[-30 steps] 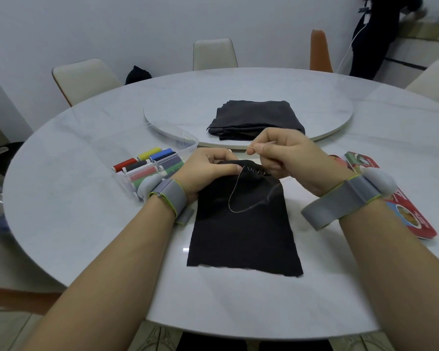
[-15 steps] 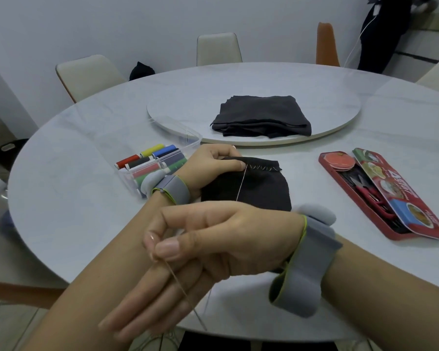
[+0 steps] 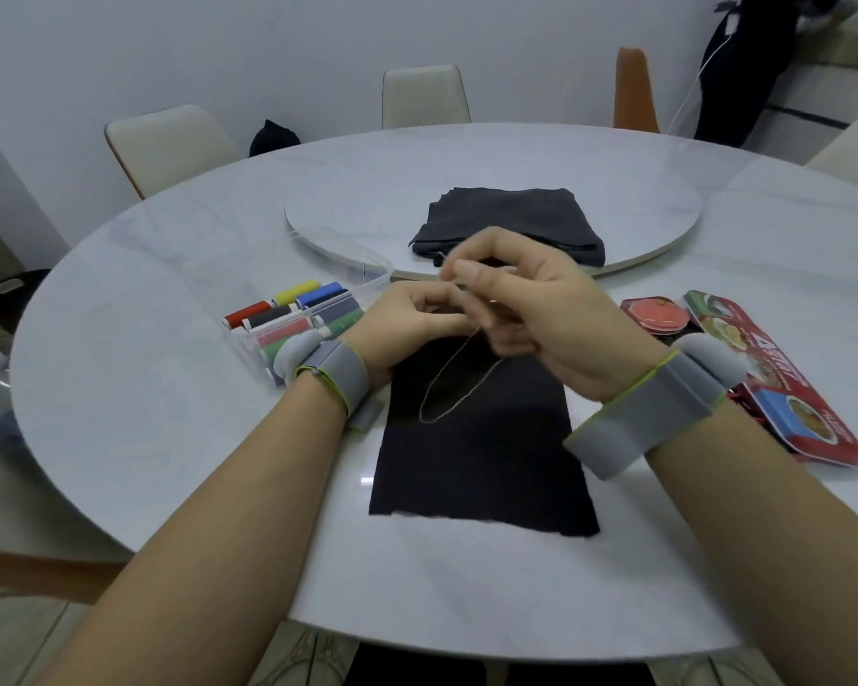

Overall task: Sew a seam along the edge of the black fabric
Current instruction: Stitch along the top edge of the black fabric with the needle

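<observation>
**Hands meet at the fabric's top edge**

At frame centre I see the black fabric (image 3: 476,448) lying flat on the white table (image 3: 144,388). My left hand (image 3: 412,324) grips its upper edge, fingers curled closed on the cloth. My right hand (image 3: 536,309), just above, pinches narrow on what looks like the needle; its thread (image 3: 447,383) loops down over the fabric. Thread spools (image 3: 293,314) sit centre left.

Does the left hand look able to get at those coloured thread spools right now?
Probably yes. The thread spools lie in an open clear box just beside the left hand, with nothing between them. But that hand is pinning the black fabric while the right hand works the thread, so it would have to let go.
</observation>
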Demonstrator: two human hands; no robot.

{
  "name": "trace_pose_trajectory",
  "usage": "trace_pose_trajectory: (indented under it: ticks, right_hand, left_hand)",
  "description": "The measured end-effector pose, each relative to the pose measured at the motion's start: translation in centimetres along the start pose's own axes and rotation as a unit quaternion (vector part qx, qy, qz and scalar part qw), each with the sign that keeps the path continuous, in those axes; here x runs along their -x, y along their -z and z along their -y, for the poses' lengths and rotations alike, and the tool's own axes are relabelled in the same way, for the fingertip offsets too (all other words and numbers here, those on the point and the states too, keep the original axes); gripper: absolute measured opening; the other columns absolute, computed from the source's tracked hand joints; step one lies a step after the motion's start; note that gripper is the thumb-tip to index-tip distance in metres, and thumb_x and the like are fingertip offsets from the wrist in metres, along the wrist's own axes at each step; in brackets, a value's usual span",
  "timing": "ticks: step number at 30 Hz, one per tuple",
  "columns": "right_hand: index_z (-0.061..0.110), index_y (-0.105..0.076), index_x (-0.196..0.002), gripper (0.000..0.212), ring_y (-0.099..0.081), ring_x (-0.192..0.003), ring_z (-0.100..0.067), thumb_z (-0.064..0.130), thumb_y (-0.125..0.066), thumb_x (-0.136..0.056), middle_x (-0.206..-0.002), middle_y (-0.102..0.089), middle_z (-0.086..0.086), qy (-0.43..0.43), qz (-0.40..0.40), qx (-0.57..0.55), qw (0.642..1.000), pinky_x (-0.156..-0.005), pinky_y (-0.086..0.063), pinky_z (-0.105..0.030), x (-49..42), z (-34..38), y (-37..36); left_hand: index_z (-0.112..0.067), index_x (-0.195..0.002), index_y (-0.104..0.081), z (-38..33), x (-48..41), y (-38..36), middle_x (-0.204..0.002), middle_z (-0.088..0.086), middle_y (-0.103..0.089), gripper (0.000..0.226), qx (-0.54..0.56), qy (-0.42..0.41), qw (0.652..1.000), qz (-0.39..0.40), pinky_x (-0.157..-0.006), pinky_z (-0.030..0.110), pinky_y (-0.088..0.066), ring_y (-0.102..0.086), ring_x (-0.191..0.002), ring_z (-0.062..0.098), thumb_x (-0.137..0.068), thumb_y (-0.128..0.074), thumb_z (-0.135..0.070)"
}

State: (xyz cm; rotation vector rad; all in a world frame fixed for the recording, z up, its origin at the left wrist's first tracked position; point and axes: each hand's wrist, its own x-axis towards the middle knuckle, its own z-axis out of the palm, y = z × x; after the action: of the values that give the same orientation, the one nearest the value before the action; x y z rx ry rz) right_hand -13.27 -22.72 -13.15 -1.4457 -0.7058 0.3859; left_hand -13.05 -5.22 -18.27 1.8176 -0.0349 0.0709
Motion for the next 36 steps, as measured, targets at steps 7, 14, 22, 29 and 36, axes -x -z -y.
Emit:
trace_pose_trajectory:
  ticks: [7,14,22,29,36]
  right_hand:
    - [0.014,-0.059,-0.102,0.007,-0.025,-0.038,-0.007,0.017,-0.053,-0.100,-0.042,-0.040,0.011,-0.172,-0.075,0.155,0.970,-0.041,-0.019,-0.017,-1.3,-2.2,3.2]
    - [0.012,-0.057,-0.102,0.007,-0.022,-0.037,-0.008,0.015,-0.051,-0.101,-0.053,-0.035,0.002,-0.221,-0.008,0.185,0.958,-0.039,-0.016,-0.015,-1.2,-2.2,3.6]
    - [0.013,-0.057,-0.091,0.008,-0.028,-0.038,-0.008,0.016,-0.056,-0.099,-0.051,-0.041,0.003,-0.200,-0.005,0.244,0.949,-0.038,-0.020,-0.018,-1.2,-2.2,4.0]
    - [0.015,-0.057,-0.088,0.011,-0.031,-0.040,-0.010,0.017,-0.057,-0.098,-0.054,-0.044,0.003,-0.185,0.017,0.273,0.944,-0.041,-0.022,-0.021,-1.2,-2.3,3.8]
    - [0.017,-0.058,-0.084,0.013,-0.040,-0.037,-0.002,0.016,-0.058,-0.098,-0.052,-0.050,0.006,-0.142,0.009,0.326,0.935,-0.042,-0.032,-0.017,-1.3,-2.5,3.8]
  left_hand:
    - [0.005,-0.093,-0.070,0.0,0.1,-0.2,-0.088,0.017,-0.068,0.011,0.021,-0.007,1.000,0.011,-0.083,0.032,-0.052,-0.063,-0.084,0.021,-0.083,-0.072,0.000]
    - [-0.001,-0.088,-0.072,-0.1,0.1,-0.1,-0.086,0.017,-0.067,0.007,0.006,-0.007,1.000,0.010,-0.082,0.035,-0.051,-0.062,-0.080,0.022,-0.082,-0.075,-0.003]
    - [-0.009,-0.079,-0.072,-0.2,0.3,-0.1,-0.084,0.020,-0.067,0.005,0.028,0.004,1.000,0.010,-0.077,0.030,-0.048,-0.060,-0.080,0.020,-0.082,-0.072,-0.005]
    - [-0.010,-0.071,-0.068,-0.4,0.4,-0.2,-0.095,0.027,-0.064,0.017,0.031,0.008,0.999,0.002,-0.074,0.024,-0.046,-0.059,-0.086,0.010,-0.086,-0.069,0.000]
    - [-0.009,-0.071,-0.068,-0.4,0.4,-0.3,-0.081,0.016,-0.061,0.018,0.042,0.013,0.999,0.007,-0.071,0.026,-0.046,-0.056,-0.078,0.021,-0.086,-0.069,0.000]
